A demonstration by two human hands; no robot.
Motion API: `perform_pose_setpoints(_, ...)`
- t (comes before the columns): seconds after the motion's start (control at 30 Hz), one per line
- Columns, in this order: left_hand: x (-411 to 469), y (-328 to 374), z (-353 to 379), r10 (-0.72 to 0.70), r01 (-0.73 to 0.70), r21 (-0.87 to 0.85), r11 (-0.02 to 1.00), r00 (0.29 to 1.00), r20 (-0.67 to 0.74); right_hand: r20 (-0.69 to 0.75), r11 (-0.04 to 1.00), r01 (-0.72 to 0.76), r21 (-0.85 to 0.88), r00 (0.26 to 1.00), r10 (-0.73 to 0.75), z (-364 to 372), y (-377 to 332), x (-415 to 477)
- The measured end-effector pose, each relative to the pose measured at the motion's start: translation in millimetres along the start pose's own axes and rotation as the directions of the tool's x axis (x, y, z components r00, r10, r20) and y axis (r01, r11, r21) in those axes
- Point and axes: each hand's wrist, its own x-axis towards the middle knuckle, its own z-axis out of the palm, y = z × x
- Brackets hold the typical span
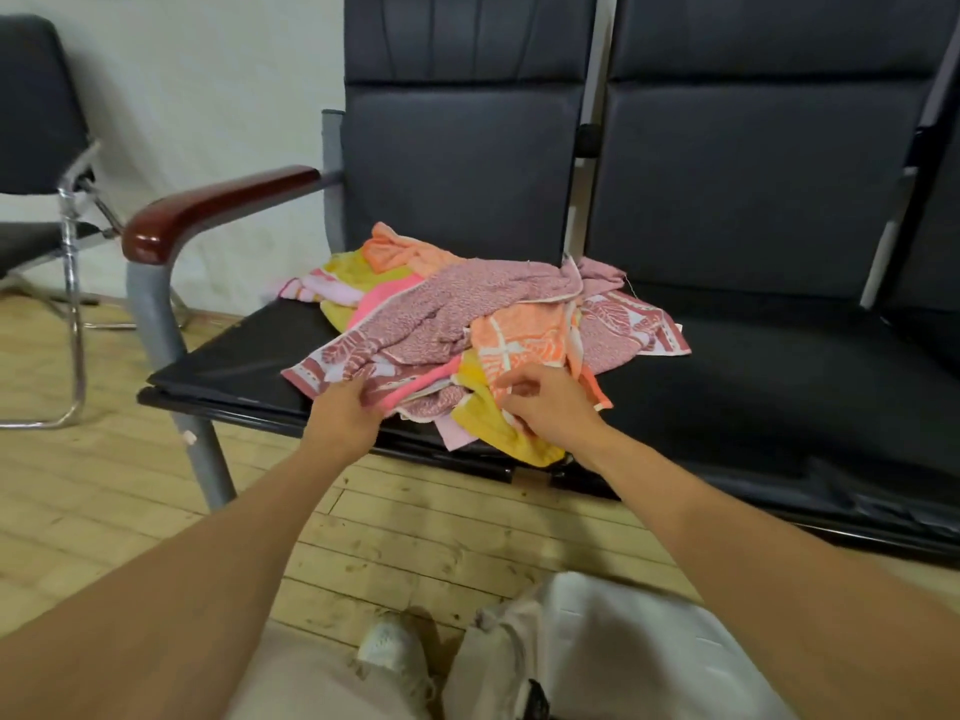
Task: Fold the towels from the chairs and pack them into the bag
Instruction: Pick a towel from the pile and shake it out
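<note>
Forearms (pixel 208 563) reach the towels (pixel 467 304); left fingers (pixel 363 394) pinch the maroon towel (pixel 332 363), right fingers (pixel 530 376) curled, grip unclear.

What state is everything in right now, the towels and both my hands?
towel pile: unfolded, heaped on the seat.
mauve towel: crumpled on top, front edge gripped by the left hand.
orange towel: crumpled, right hand at its edge with fingers curled, grip unclear.
yellow towel: under the others, hanging over the seat's front.
</note>
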Motion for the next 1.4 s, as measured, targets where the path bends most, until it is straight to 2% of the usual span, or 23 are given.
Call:
perform_pose_setpoints(0.13, -4, -3, 0, 0.061, -0.045, 0.164, 0.985, 0.994, -0.093, -0.030, 1.000, -0.010, 0.002, 1.000, 0.010, 0, -2, -4)
perform_pose_setpoints(0.23, -4, 0, -2, 0.081, -0.042, 0.220, 0.975, 0.982, -0.171, -0.032, 1.000, -0.009, -0.023, 0.999, 0.008, -6, -2, -9)
perform_pose_setpoints(0.33, -5, 4, 1, 0.131, -0.097, 0.249, 0.964, 0.984, -0.124, -0.030, 0.999, 0.001, -0.040, 1.000, -0.002, -10, -4, -12)
perform_pose_setpoints(0.43, -6, 5, 3, 0.118, -0.108, 0.170, 0.979, 0.992, -0.047, -0.011, 0.999, 0.004, -0.050, 1.000, -0.005, -12, -9, -13)
perform_pose_setpoints(0.57, -4, 10, -2, 0.084, -0.058, 0.246, 0.968, 0.992, -0.096, 0.033, 0.998, 0.030, -0.055, 0.999, -0.028, -11, -16, -13)
perform_pose_setpoints(0.63, -5, 16, -7, 0.076, -0.063, 0.122, 0.990, 0.991, -0.107, 0.025, 0.998, 0.020, -0.054, 1.000, -0.018, -10, -18, -12)
perform_pose_setpoints(0.73, -12, 28, -25, 0.084, -0.110, -0.203, 0.973, 0.987, -0.135, 0.003, 0.999, 0.013, -0.036, 1.000, -0.013, -12, -24, -13)
perform_pose_setpoints(0.83, -29, 48, -48, 0.080, -0.139, -0.535, 0.833, 0.988, -0.131, 0.002, 1.000, 0.008, 0.024, 1.000, -0.008, -13, -31, -13)
perform_pose_setpoints(0.9, -38, 66, -60, 0.082, -0.151, -0.638, 0.755, 0.987, -0.136, 0.005, 0.996, -0.011, 0.083, 1.000, 0.010, -13, -40, -14)
perform_pose_setpoints(0.97, -45, 91, -70, 0.131, -0.221, -0.679, 0.700, 0.974, -0.182, 0.015, 0.960, -0.086, 0.268, 0.996, 0.085, -16, -56, -16)
perform_pose_setpoints(1.07, -60, 135, -79, 0.332, -0.385, -0.720, 0.577, 0.916, -0.223, 0.102, 0.757, -0.232, 0.611, 0.971, 0.215, -33, -76, -12)
perform_pose_setpoints(1.13, -73, 161, -75, 0.458, -0.412, -0.730, 0.546, 0.876, -0.152, 0.164, 0.592, -0.299, 0.748, 0.948, 0.272, -51, -85, -12)
perform_pose_setpoints(1.2, -84, 178, -61, 0.542, -0.411, -0.703, 0.580, 0.839, -0.043, 0.153, 0.565, -0.305, 0.767, 0.942, 0.300, -73, -87, -17)
perform_pose_setpoints(1.27, -93, 188, -41, 0.580, -0.369, -0.697, 0.615, 0.811, 0.082, 0.093, 0.636, -0.300, 0.711, 0.937, 0.338, -100, -84, -33)
perform_pose_setpoints(1.33, -100, 196, -21, 0.564, -0.263, -0.718, 0.645, 0.797, 0.215, -0.027, 0.742, -0.276, 0.611, 0.929, 0.369, -131, -66, -47)
perform_pose_setpoints(1.4, -104, 204, 0, 0.548, -0.183, -0.724, 0.665, 0.778, 0.307, -0.076, 0.821, -0.257, 0.510, 0.937, 0.341, -160, -45, -64)
